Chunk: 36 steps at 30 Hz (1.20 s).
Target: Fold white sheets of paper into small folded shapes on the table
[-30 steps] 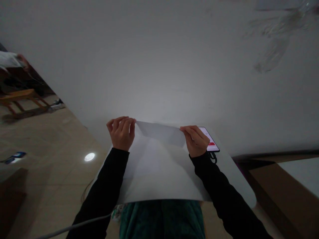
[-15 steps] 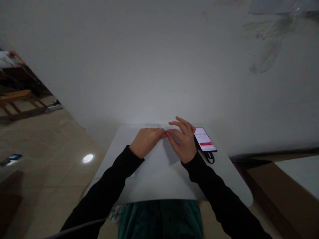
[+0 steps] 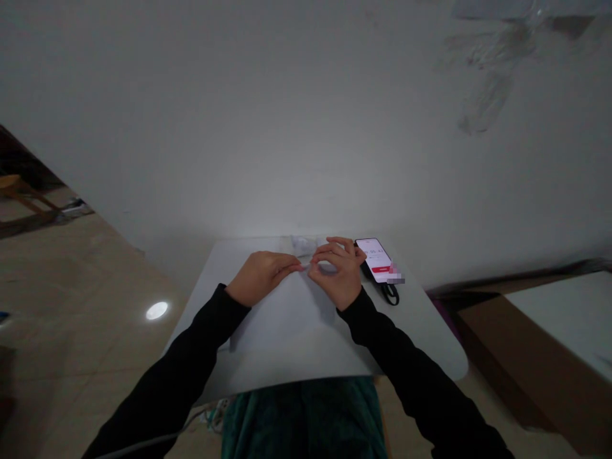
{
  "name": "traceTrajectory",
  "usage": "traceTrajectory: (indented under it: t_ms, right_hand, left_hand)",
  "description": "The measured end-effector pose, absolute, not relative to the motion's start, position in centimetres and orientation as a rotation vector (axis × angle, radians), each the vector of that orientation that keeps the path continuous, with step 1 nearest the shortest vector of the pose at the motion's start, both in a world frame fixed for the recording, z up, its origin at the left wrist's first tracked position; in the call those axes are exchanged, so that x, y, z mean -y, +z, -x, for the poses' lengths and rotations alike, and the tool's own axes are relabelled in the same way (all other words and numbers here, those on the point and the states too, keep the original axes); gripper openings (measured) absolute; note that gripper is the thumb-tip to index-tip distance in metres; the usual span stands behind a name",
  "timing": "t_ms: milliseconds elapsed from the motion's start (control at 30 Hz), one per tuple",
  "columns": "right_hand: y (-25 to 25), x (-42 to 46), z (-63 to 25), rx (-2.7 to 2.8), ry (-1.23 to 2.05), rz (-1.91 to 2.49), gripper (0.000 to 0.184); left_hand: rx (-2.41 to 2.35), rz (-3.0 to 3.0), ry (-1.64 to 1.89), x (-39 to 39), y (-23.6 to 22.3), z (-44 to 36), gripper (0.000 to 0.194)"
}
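A white sheet of paper (image 3: 282, 322) lies over the white table in front of me, under both hands. My left hand (image 3: 262, 275) reaches in from the left, its thumb and fingers pressed together at the paper's far edge. Just to its right, my right hand (image 3: 338, 275) pinches the same edge between thumb and index finger, the other fingers raised and curved. The fingertips of both hands are close together, with a thin sliver of paper between them. Behind them lies a crumpled, clear-looking item (image 3: 303, 244), too blurred to name.
A phone (image 3: 375, 258) with a lit timer screen lies right of my right hand, a black cord loop (image 3: 391, 294) beside it. The white table (image 3: 421, 338) abuts the wall (image 3: 296, 127). A brown box (image 3: 521, 363) stands at right, a wooden stool (image 3: 21, 188) far left.
My hands came from far apart on the paper's raised edge to a pinch close together at its far edge. The paper has come down to the table. The view has shifted slightly.
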State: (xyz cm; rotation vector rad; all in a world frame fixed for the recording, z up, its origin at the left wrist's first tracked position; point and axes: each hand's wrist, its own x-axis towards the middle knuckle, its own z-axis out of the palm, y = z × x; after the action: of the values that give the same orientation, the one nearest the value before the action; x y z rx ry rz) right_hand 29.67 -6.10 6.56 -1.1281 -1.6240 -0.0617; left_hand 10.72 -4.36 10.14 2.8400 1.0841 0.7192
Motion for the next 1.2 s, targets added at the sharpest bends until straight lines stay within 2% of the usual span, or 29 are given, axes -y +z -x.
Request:
traceTrajectory:
  t_ms: [100,233,267,333,367,433,767,1200]
  right_hand:
    - [5.1,4.6,-31.5,1.555,-0.033,1.169,0.008]
    - [4.7,3.6,-32.7,1.410,-0.157,1.189,0.007]
    - [5.0,3.8,-32.4,1.506,-0.149,1.145,0.003]
    - [5.5,4.5,-31.1,1.762,-0.120,1.052,0.014]
    - [5.7,4.9,-30.4,1.870,-0.137,1.030,0.013]
    - [5.8,5.3,-29.0,1.968,-0.175,1.054,0.007]
    - [4.9,4.9,-27.6,1.950,-0.335,1.072,0.016]
    - [4.9,5.5,-29.7,1.801,-0.188,1.004,0.013]
  left_hand:
    - [-1.126,-2.853,0.699,4.1,9.8,-9.1,0.033]
    - [-1.200,-2.816,0.661,3.6,9.1,-8.1,0.033]
    - [-1.204,-2.800,0.651,3.6,9.0,-8.3,0.032]
    - [-1.213,-2.753,0.651,3.6,8.7,-8.8,0.029]
    - [-1.229,-2.722,0.661,3.7,8.6,-9.2,0.028]
    - [-1.271,-2.667,0.704,4.0,8.4,-9.7,0.026]
    - [-1.361,-2.695,1.099,4.8,7.5,-10.6,0.011]
    - [-1.452,-2.647,1.108,5.2,8.1,-8.3,0.009]
